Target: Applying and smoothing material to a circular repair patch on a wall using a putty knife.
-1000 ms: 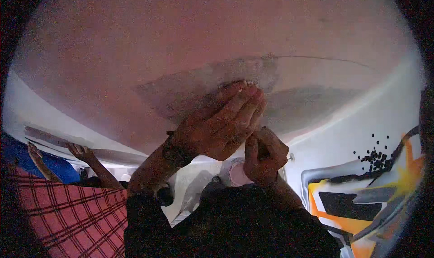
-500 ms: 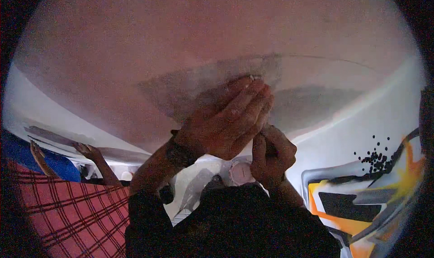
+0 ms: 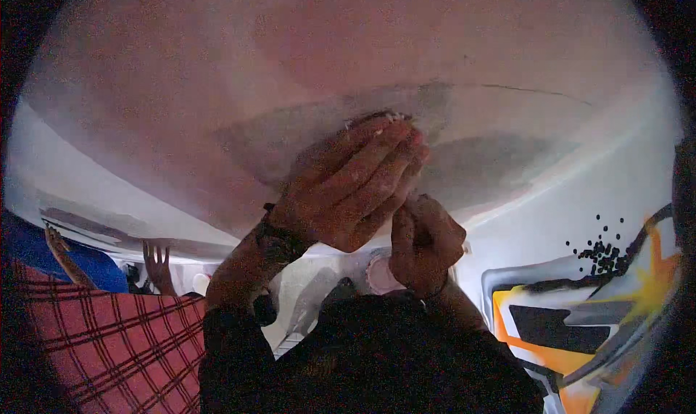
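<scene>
Over me spans a large pale, curved surface (image 3: 341,22) with a dull grey patch (image 3: 268,142) on it. My left hand (image 3: 355,175) lies against that patch, its fingers stretched out side by side. White specks show at the fingertips, next to a thin dark edge; whatever may be under the palm is hidden. A dark band circles the left wrist. Just below and right of it, my right hand (image 3: 431,243) is curled closed, thumb and fingers pressed together. If it grips something, I cannot make that out.
At far left, co-workers' hands are raised near the surface: one hand (image 3: 156,262) with fingers apart, another hand (image 3: 59,247) beside a blue garment (image 3: 94,265). Red checked cloth (image 3: 116,341) fills the lower left. A pale round container (image 3: 383,272) stands below; a painted wall (image 3: 558,327) rises at right.
Both my hands have shifted slightly left, the left one still against the grey patch. At far left, a co-worker's hand has turned upright with its fingers apart.
</scene>
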Available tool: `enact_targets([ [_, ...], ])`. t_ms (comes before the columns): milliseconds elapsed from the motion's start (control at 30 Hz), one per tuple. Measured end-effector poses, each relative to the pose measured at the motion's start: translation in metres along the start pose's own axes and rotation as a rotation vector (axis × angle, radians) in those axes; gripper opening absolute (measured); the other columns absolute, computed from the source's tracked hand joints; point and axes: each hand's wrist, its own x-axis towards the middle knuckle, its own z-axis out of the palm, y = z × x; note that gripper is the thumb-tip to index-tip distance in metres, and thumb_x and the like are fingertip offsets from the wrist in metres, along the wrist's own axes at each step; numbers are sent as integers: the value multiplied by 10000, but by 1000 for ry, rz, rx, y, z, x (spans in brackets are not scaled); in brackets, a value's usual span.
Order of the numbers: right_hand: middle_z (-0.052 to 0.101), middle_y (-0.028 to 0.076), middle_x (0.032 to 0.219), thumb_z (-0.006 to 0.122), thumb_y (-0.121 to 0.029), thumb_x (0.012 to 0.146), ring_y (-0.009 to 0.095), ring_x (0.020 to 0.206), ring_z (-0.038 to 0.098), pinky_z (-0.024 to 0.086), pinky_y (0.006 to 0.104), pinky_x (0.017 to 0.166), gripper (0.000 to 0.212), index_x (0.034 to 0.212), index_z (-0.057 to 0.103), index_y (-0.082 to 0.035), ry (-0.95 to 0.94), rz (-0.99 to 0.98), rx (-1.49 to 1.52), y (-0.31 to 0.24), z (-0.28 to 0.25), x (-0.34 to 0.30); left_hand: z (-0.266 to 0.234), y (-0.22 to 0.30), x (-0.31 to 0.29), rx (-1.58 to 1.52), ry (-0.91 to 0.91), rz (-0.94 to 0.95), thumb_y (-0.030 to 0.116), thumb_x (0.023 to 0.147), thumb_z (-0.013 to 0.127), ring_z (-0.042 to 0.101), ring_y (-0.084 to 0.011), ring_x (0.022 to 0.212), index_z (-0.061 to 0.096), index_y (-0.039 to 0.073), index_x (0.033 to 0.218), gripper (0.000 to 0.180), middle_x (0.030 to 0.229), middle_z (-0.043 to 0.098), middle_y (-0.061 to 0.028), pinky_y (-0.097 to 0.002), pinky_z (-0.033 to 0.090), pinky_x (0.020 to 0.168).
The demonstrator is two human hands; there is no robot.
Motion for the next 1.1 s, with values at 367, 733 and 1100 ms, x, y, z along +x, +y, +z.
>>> enact_targets([
  [367, 623, 123, 696, 660, -12, 755, 228, 522, 588, 473, 309, 490, 186, 938, 645, -40, 10, -35, -25, 8, 0, 3, 7, 0, 4, 120, -36, 2, 121, 839, 517, 535, -284, 1119, 643, -28, 1020, 266, 1119, 591, -133, -403, 481, 948],
  [733, 606, 118, 658, 661, 1, 764, 204, 518, 587, 462, 289, 483, 157, 916, 661, -40, 94, 19, 24, 3, -8, 1, 8, 9, 5, 23, 0, 26, 125, 806, 530, 534, -276, 1120, 640, -26, 1034, 295, 1142, 581, -141, -400, 473, 959],
  [1100, 563, 108, 615, 654, -7, 765, 231, 469, 540, 431, 320, 448, 116, 867, 631, -58, 63, 14, -32, 12, 0, -5, 19, 2, -6, -51, -10, 31, 149, 827, 500, 509, -287, 1150, 637, -32, 1044, 314, 1150, 576, -146, -409, 455, 976],
])
